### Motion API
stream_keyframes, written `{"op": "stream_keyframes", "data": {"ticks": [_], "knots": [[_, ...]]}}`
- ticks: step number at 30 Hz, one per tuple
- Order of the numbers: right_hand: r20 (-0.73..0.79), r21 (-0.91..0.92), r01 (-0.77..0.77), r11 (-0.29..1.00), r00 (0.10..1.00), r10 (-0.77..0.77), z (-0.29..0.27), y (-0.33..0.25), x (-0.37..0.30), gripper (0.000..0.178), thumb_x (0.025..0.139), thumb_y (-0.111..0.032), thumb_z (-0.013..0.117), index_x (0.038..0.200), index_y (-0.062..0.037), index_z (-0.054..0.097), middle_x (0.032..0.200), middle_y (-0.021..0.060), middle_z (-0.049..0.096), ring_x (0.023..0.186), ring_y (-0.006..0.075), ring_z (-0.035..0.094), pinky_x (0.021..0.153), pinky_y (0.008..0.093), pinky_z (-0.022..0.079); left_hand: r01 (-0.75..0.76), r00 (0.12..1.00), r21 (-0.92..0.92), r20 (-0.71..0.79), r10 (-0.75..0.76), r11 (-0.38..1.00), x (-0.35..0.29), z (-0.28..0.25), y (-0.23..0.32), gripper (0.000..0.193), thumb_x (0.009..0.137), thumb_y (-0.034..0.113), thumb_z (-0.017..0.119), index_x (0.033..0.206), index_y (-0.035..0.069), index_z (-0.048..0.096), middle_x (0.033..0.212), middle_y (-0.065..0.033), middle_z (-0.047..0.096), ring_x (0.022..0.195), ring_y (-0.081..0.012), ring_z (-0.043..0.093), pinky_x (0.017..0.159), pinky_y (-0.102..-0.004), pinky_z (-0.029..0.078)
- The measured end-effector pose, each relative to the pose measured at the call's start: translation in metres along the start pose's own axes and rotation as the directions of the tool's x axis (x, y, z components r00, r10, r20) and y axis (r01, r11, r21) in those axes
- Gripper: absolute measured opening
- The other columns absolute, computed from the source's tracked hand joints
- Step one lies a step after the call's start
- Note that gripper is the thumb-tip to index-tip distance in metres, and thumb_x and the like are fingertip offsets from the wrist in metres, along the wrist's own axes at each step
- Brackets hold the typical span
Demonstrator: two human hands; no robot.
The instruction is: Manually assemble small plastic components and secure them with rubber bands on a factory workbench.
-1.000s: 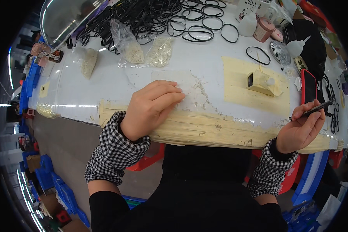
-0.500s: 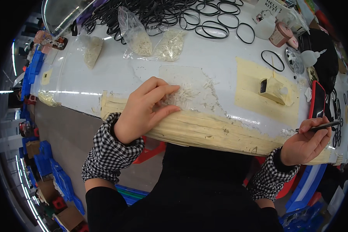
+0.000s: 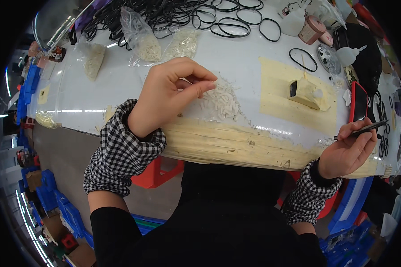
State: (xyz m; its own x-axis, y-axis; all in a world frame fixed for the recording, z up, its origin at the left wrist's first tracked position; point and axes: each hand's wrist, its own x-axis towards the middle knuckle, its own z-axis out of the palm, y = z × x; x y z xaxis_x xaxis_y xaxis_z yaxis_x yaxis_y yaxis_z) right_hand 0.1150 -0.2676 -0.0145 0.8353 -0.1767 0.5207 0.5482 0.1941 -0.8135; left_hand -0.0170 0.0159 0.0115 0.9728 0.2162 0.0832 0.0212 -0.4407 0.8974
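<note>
My left hand [image 3: 169,91] is over a loose pile of small white tube-like pieces [image 3: 225,101] on the white table. Its thumb and forefinger tips are pinched together at the pile's upper side; whatever lies between them is too small to make out. Off to the right, my right hand [image 3: 346,153] grips a slim black pointed tool [image 3: 364,129], perhaps tweezers, near the table's right end. The tool's thin tip points left.
Clear bags of pale pieces [image 3: 148,48] lie beyond my left hand. Many black bands [image 3: 231,27] spread along the far side. A tape-wrapped block [image 3: 308,94] stands on yellow tape at right, near a red-edged phone [image 3: 358,102]. Yellow tape [image 3: 218,142] covers the near edge.
My left thumb and forefinger, apart beside the pile before, have closed into a pinch and moved slightly up and right. My right hand keeps the black tool. The whole view has shifted slightly.
</note>
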Motion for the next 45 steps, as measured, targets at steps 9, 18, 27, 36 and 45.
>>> {"op": "stream_keyframes", "data": {"ticks": [9,18,27,36,45], "knots": [[0.044,-0.007,-0.002,1.000,0.999,0.002,-0.005,0.002,0.001,0.023,0.099,-0.014,0.039,0.109,0.0029,0.050,0.093,0.0133,0.057,0.060,0.0097,0.043,0.051,0.0203,0.035,0.148,0.987,0.030,0.058,-0.150,0.988,-0.007,-0.012,-0.001,0.012,0.086,0.002,0.062,0.096,-0.004,0.066,0.087,-0.0055,0.065,0.075,-0.0070,0.059,0.065,-0.0196,0.052],[0.004,-0.018,-0.008,1.000,1.000,0.008,0.002,-0.001,0.000,0.024,0.099,-0.016,0.039,0.108,0.0025,0.052,0.081,0.0085,0.055,0.057,0.0087,0.042,0.051,0.0190,0.034,0.083,0.997,0.165,-0.022,-0.080,0.983,-0.023,-0.028,-0.001,0.017,0.082,0.005,0.066,0.098,-0.002,0.066,0.088,-0.0050,0.064,0.076,-0.0087,0.059,0.066,-0.0205,0.049],[0.012,-0.033,-0.018,0.999,1.000,0.018,0.002,-0.001,-0.001,0.024,0.099,-0.016,0.039,0.109,0.0015,0.052,0.081,0.0083,0.056,0.056,0.0082,0.042,0.050,0.0190,0.033,0.100,0.993,0.353,0.027,-0.116,0.930,-0.037,-0.029,-0.011,0.016,0.079,0.003,0.067,0.094,-0.001,0.063,0.084,-0.0052,0.059,0.070,-0.0102,0.053,0.065,-0.0223,0.044],[0.028,-0.029,-0.018,0.999,0.999,0.019,0.004,0.002,-0.001,0.026,0.099,-0.017,0.039,0.109,0.0035,0.052,0.082,0.0072,0.056,0.057,0.0081,0.043,0.051,0.0202,0.034,-0.063,0.998,0.441,0.037,0.052,0.896,-0.032,-0.012,-0.005,0.007,0.082,-0.001,0.061,0.089,-0.002,0.058,0.078,-0.0092,0.058,0.067,-0.0161,0.056,0.062,-0.0251,0.046],[-0.019,-0.029,0.085,0.996,0.996,-0.086,-0.021,0.004,0.009,0.025,0.099,-0.016,0.040,0.109,0.0033,0.054,0.083,0.0085,0.057,0.058,0.0089,0.045,0.051,0.0213,0.036,0.042,0.987,0.247,0.141,-0.078,0.968,-0.043,-0.008,-0.006,0.012,0.081,-0.002,0.061,0.092,-0.002,0.063,0.082,-0.0093,0.063,0.072,-0.0137,0.062,0.065,-0.0240,0.050]]}}
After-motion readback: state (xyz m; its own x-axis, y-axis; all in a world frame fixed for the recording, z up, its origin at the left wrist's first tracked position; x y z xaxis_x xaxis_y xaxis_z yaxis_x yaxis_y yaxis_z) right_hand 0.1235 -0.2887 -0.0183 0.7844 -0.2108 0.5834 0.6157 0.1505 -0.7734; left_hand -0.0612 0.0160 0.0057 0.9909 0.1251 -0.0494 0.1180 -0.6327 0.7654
